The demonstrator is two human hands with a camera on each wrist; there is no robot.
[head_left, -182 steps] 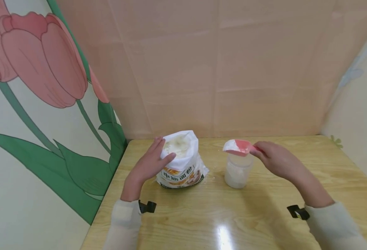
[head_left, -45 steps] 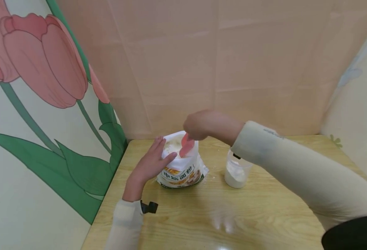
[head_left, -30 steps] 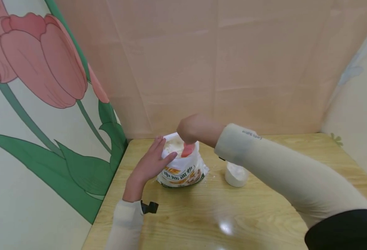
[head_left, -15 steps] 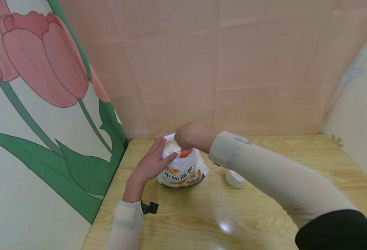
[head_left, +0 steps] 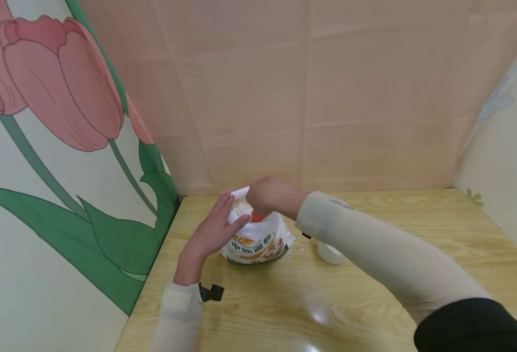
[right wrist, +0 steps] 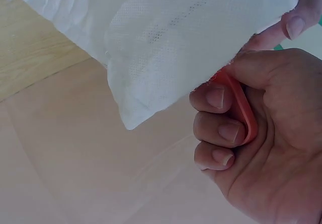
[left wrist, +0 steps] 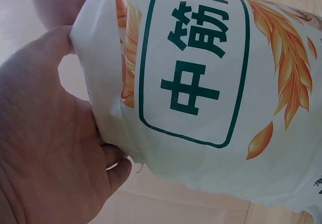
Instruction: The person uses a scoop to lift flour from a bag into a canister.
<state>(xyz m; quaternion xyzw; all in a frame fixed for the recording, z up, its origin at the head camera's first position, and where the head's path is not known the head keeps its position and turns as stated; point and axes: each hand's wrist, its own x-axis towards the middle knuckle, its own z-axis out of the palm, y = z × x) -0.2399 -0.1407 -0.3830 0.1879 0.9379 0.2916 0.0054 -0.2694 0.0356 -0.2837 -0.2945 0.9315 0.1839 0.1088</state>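
Note:
A white flour bag (head_left: 251,247) with green lettering and wheat pictures stands on the table, its top folded outward. My left hand (head_left: 208,231) holds the bag's rim at the left, the thumb lying across the front. In the left wrist view the rim (left wrist: 100,58) passes between thumb and fingers. My right hand (head_left: 272,196) reaches into the bag's mouth from the right. Its fingers curl round the handle of a red-pink scoop (right wrist: 244,110); the scoop's bowl is mostly hidden inside the bag. A clear plastic cup (head_left: 330,254) of white flour is partly covered by the right forearm.
The wooden table (head_left: 258,308) ends at a pinkish-beige cloth backdrop (head_left: 350,98). A wall with painted tulips (head_left: 64,88) borders the left side. Specks of flour lie on the table between bag and cup.
Six seconds ago the right hand held the flour-filled scoop over the cup. Since then it has moved left and pushed the scoop down into the bag. The left hand has stayed at the rim.

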